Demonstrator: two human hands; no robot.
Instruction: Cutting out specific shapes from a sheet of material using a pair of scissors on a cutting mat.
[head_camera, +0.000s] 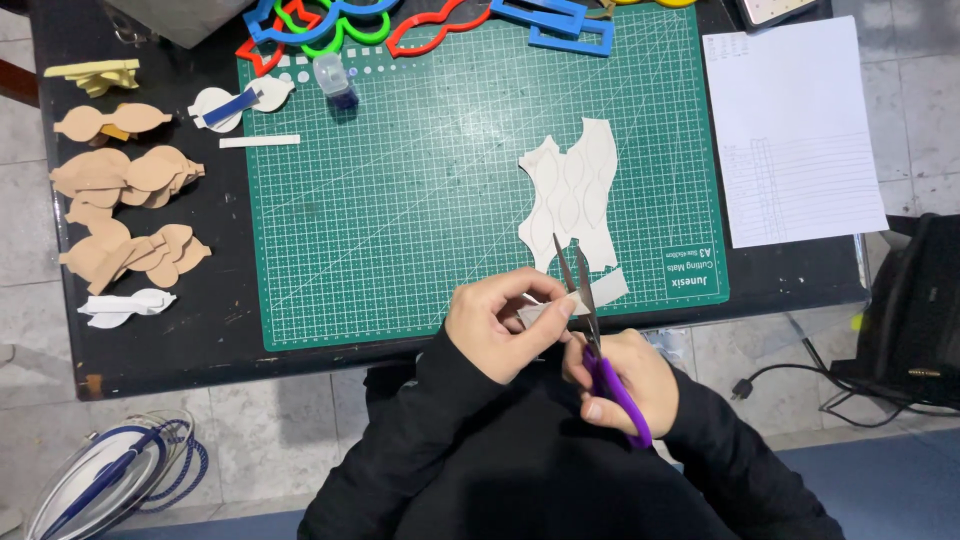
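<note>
While our right hand (628, 378) grips the purple-handled scissors (598, 345), blades parted just above it, our left hand (497, 325) pinches a small pale scrap (535, 313) against the blades. We judge it thin, light and floppy: best held close to the cut line. A larger pale sheet (572, 190) lies beyond both hands on the green mat (400, 200).
</note>
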